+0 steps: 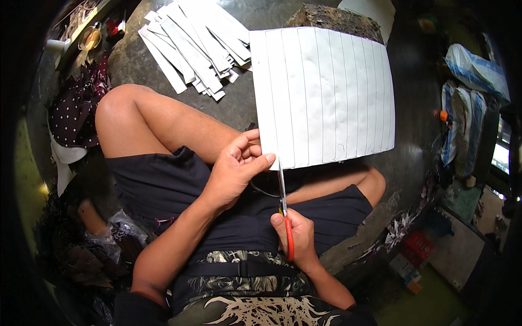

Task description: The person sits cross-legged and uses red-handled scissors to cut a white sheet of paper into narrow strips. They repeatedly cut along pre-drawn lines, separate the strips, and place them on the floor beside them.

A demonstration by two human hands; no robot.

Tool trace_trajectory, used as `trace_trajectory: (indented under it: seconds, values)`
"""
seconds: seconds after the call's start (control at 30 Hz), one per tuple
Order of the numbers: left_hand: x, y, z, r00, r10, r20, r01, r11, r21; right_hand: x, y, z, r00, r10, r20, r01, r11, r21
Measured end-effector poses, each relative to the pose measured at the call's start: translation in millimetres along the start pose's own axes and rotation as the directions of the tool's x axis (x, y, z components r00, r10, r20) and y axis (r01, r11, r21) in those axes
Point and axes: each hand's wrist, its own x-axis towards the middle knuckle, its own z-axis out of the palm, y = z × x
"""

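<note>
A white sheet (337,92) marked with several long pencil-thin lines stretches out in front of me, above my crossed legs. My left hand (236,165) pinches its near left corner between thumb and fingers. In my right hand (300,233) is a pair of scissors (283,190) with red handles, fingers wrapped round the grip. The blades point away from me and meet the sheet's near edge at the first line from the left, just right of my left thumb. The blade tips are partly hidden at the sheet.
Cut white strips (193,46) lie in a loose pile on the dark floor at the far left. A rough brown block (334,20) sits behind the sheet. Dotted dark cloth (76,117) is at left, white-and-blue sacks (462,119) at right, and a red box (417,248) lower right.
</note>
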Motion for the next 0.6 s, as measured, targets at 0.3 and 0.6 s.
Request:
trace_trajectory:
  seconds: [0.3,0.6]
  values:
    - [-1.3,-2.9,-12.1,0.999,0.021,0.038,-0.024,0.997,0.069,28.7,-14.7,2.6,0.998,-0.044,0.045,0.046,0.998,-0.044]
    - [5.6,8.2,-8.2,1.000,-0.001,0.029,0.002,0.999,-0.038,25.9,-13.2,3.8,1.000,-0.004,0.013,0.004,1.000,-0.020]
